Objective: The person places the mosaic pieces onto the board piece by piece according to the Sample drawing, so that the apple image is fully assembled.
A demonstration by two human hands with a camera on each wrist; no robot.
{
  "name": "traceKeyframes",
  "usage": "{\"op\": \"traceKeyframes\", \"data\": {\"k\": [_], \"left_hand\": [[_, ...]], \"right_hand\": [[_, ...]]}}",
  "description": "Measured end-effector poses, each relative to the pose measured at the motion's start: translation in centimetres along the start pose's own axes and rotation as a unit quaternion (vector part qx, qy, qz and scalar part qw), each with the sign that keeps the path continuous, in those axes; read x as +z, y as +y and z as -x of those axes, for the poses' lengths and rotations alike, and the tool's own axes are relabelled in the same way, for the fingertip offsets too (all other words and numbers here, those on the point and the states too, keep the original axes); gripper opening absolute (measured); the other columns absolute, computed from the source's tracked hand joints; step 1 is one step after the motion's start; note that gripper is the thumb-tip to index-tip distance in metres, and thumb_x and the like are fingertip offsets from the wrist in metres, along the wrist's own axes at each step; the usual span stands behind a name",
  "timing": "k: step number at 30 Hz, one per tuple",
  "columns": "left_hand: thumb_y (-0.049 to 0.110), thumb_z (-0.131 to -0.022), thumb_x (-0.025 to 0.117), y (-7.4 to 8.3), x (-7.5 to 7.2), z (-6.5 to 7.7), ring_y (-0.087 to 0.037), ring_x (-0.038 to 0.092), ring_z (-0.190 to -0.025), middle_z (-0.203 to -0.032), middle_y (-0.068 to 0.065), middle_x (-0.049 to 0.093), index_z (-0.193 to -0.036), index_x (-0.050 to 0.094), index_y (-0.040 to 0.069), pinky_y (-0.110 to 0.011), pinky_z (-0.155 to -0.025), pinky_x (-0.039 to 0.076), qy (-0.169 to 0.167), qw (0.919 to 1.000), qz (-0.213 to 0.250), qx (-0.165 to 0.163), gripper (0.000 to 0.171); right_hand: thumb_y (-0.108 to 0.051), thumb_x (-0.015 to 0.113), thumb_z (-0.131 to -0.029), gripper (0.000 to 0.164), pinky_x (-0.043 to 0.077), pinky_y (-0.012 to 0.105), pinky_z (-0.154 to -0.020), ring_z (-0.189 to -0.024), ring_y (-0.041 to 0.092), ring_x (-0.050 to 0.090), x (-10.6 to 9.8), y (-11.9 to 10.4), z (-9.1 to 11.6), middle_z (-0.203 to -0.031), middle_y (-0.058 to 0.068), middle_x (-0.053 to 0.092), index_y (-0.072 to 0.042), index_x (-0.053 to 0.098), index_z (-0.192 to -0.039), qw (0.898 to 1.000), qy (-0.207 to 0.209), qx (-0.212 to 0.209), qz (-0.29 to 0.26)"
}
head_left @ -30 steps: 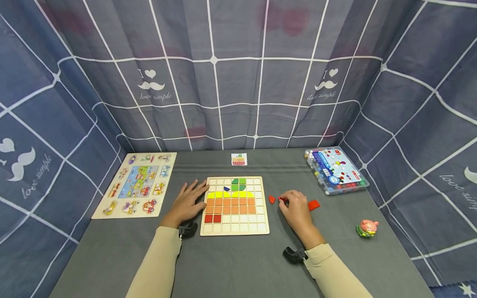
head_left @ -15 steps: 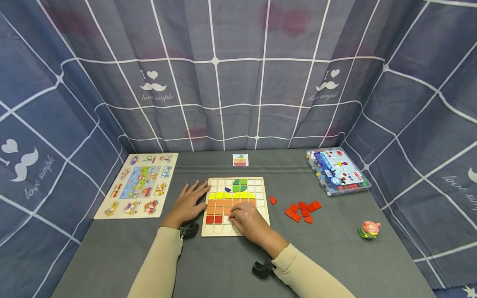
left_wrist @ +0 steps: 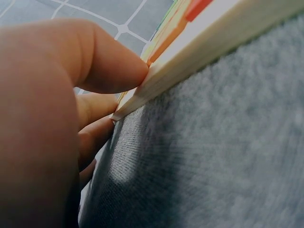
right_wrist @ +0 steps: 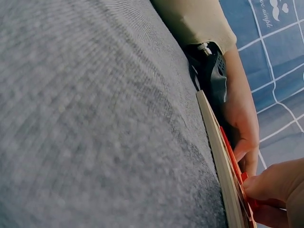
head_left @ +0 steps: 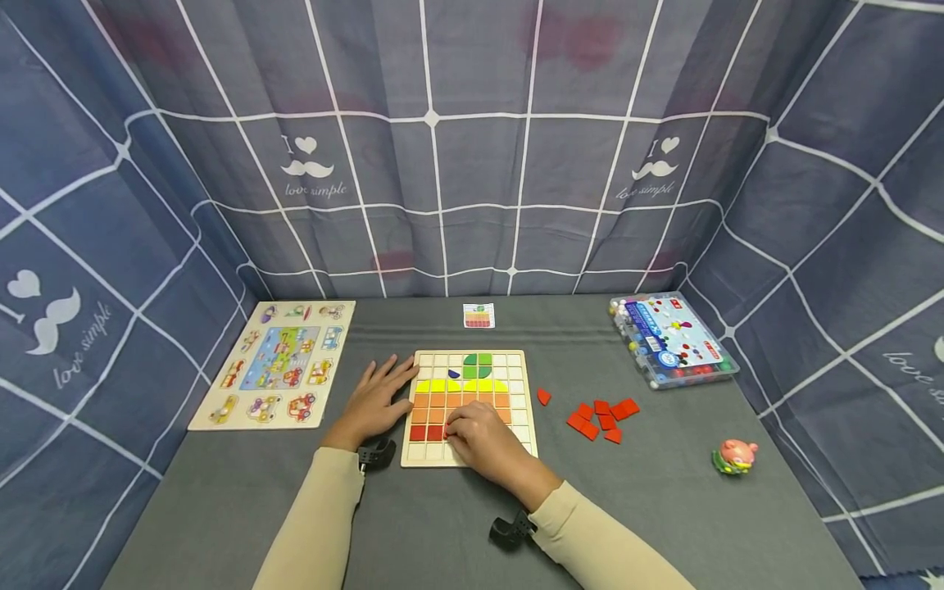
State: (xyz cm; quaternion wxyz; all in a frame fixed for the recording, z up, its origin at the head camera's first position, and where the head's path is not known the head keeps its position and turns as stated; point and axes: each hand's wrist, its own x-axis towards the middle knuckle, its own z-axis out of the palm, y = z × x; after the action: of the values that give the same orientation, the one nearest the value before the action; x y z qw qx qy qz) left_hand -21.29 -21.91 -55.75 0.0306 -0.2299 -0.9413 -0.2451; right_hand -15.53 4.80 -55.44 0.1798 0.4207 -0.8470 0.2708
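A wooden grid board (head_left: 460, 455) lies mid-table, with orange, yellow and green tiles, a small blue piece (head_left: 453, 374) and two red square tiles (head_left: 425, 433) set in it. At its left edge rests my left hand (head_left: 374, 406), fingers spread; the left wrist view shows the thumb (left_wrist: 118, 71) against the board's side. Over the board's lower middle, my right hand (head_left: 487, 442) pinches a red tile (right_wrist: 244, 176) between thumb and fingers, beside the two red squares. Most of that tile is hidden by the fingers.
Several loose red tiles (head_left: 606, 418) lie right of the board, and a single red piece (head_left: 543, 397) is nearer it. A small pattern card (head_left: 478, 316) lies behind. A picture puzzle (head_left: 221, 418) is left; a bead box (head_left: 674, 340) and pig figurine (head_left: 736, 456) are right.
My right hand has come left from the loose red tiles to the board, bringing a red tile, then shifted slightly further left beside the red squares. The left hand stays at the board's edge.
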Motion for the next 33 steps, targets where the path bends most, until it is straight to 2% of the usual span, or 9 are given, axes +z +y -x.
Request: {"op": "traceKeyframes", "data": {"k": [7,15,18,22,26,31,33], "left_hand": [[0.026,-0.095,0.063,0.0,-0.1,0.1,-0.034,0.023,-0.156,-0.168,-0.004,0.036,-0.159,0.05,0.012,-0.059,-0.126,0.003,-0.005,1.0,-0.001,-0.004,0.067],[0.025,-0.095,0.062,0.0,0.0,0.0,-0.034,0.023,-0.156,-0.168,-0.004,0.036,-0.159,0.05,0.013,-0.059,-0.126,0.003,-0.002,1.0,0.0,-0.003,0.067],[0.026,-0.095,0.063,0.0,0.0,-0.1,-0.033,0.022,-0.157,-0.168,-0.003,0.035,-0.16,0.049,0.014,-0.058,-0.127,0.002,-0.006,1.0,-0.001,-0.006,0.068],[0.027,-0.095,0.063,0.0,0.1,-0.1,-0.031,0.021,-0.157,-0.168,-0.001,0.035,-0.161,0.049,0.015,-0.057,-0.127,0.001,-0.009,0.9999,0.003,-0.008,0.069],[0.027,-0.095,0.063,0.0,0.2,-0.1,-0.033,0.021,-0.157,-0.168,-0.002,0.035,-0.161,0.049,0.014,-0.058,-0.126,0.001,-0.008,0.9999,0.006,-0.006,0.069],[0.027,-0.095,0.064,0.0,0.0,-0.1,-0.032,0.021,-0.157,-0.169,-0.002,0.034,-0.161,0.049,0.014,-0.057,-0.127,0.0,-0.012,0.9999,0.008,-0.009,0.069],[0.027,-0.095,0.064,0.0,0.0,-0.1,-0.032,0.021,-0.157,-0.168,-0.002,0.035,-0.161,0.049,0.014,-0.057,-0.127,0.0,-0.011,0.9999,0.007,-0.01,0.069]], "right_hand": [[-0.003,0.083,-0.086,0.009,0.05,0.034,-0.073,-0.087,0.017,0.064,0.0,-0.1,0.1,-0.096,-0.001,0.072,-0.012,0.082,-0.086,1.0,0.01,-0.003,0.011],[-0.001,0.082,-0.089,0.008,0.051,0.035,-0.074,-0.09,0.019,0.064,-0.1,-0.4,0.1,-0.1,0.002,0.073,-0.009,0.082,-0.087,1.0,-0.004,0.002,0.016],[-0.001,0.081,-0.088,0.008,0.052,0.037,-0.077,-0.092,0.019,0.064,-0.3,0.0,0.6,-0.102,0.002,0.072,-0.009,0.081,-0.089,1.0,0.015,0.003,0.01],[0.001,0.082,-0.085,0.008,0.055,0.045,-0.085,-0.094,0.023,0.067,-1.4,1.5,1.6,-0.101,0.006,0.072,-0.004,0.081,-0.091,0.998,0.069,0.004,-0.009],[0.004,0.084,-0.08,0.012,0.056,0.048,-0.083,-0.092,0.027,0.069,-3.6,3.9,3.4,-0.099,0.01,0.073,-0.001,0.079,-0.089,0.993,0.111,0.047,-0.002],[0.008,0.082,-0.081,0.018,0.056,0.051,-0.087,-0.096,0.029,0.066,-6.9,6.5,6.5,-0.105,0.008,0.073,-0.002,0.08,-0.095,0.982,0.106,0.157,0.008],[0.007,0.082,-0.08,0.02,0.055,0.051,-0.087,-0.096,0.029,0.065,-8.1,7.1,7.7,-0.105,0.007,0.073,-0.003,0.08,-0.097,0.978,0.098,0.184,0.013]]}}
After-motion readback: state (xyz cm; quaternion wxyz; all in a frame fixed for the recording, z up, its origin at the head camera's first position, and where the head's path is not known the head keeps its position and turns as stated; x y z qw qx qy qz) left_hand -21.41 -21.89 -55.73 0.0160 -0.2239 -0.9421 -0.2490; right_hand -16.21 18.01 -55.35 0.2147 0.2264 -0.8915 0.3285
